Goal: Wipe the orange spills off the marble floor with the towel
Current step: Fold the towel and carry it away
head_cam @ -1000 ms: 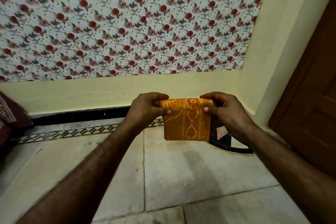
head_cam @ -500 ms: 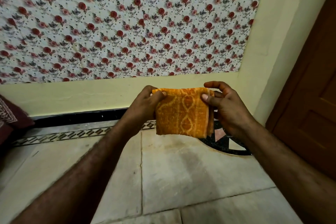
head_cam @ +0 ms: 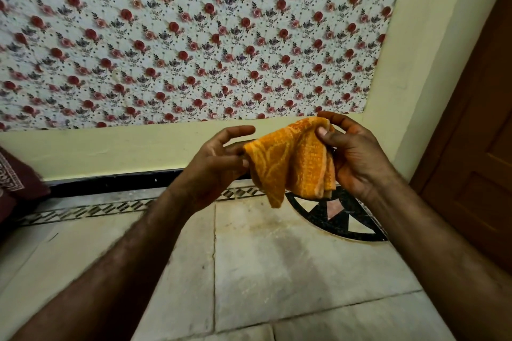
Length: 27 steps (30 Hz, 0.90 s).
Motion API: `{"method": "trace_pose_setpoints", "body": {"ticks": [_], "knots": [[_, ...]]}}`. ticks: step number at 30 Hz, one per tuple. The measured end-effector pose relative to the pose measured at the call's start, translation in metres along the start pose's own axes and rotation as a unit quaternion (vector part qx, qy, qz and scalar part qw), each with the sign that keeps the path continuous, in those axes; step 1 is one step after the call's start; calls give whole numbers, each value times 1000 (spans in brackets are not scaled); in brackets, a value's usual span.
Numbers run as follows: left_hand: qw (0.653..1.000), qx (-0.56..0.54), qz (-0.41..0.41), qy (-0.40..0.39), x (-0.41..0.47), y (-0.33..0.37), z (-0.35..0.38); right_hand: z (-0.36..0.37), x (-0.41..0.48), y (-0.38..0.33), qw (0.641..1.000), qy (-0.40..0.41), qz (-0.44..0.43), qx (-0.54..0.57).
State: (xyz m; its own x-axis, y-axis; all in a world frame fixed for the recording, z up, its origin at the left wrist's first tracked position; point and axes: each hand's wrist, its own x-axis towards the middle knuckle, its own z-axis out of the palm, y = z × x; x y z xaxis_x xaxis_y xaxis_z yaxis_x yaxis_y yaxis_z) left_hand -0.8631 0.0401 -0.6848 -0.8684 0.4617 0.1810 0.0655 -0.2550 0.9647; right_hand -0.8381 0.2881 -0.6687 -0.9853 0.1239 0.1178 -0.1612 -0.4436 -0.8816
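The right hand (head_cam: 357, 158) grasps the orange towel (head_cam: 293, 160) by its upper corner, pinched between thumb and fingers, and holds it in the air above the marble floor (head_cam: 277, 271). The towel hangs in loose folds from that grip, its lower point drooping between the two hands. The left hand (head_cam: 216, 163) is released, fingers spread and slightly curled, palm turned toward the towel; its fingertips sit at the towel's left edge, and whether they touch the cloth cannot be told. Below and between the hands the floor shows a faint yellowish stain (head_cam: 266, 227) on the pale slab. Under the right hand lies a round black inlay (head_cam: 340, 219) with pink and white triangles. Beyond both hands stands a wall with flowered wallpaper (head_cam: 194, 50); to the right of the right hand is a brown wooden door (head_cam: 476, 147).
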Motion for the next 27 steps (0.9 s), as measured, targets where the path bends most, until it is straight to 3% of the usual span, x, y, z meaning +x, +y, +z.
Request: {"method": "trace_pose_setpoints", "body": {"ticks": [3, 6, 15, 19, 22, 27], "knots": [[996, 85, 6, -4, -1, -2, 3, 3, -1, -1, 1000, -5, -1, -23], [991, 127, 20, 48, 0, 1, 9, 3, -2, -4, 999, -15, 0, -32], [982, 48, 2, 183, 10, 10, 20, 2, -5, -6, 998, -24, 5, -54], [986, 77, 42, 141, 5, 15, 16, 3, -6, -8, 999, -24, 2, -47], [992, 39, 71, 100, 2, 29, 15, 2, -7, -13, 999, -29, -2, -25], [995, 13, 54, 81, 2, 30, 13, 4, -5, -13, 1000, -11, -1, -10]]}}
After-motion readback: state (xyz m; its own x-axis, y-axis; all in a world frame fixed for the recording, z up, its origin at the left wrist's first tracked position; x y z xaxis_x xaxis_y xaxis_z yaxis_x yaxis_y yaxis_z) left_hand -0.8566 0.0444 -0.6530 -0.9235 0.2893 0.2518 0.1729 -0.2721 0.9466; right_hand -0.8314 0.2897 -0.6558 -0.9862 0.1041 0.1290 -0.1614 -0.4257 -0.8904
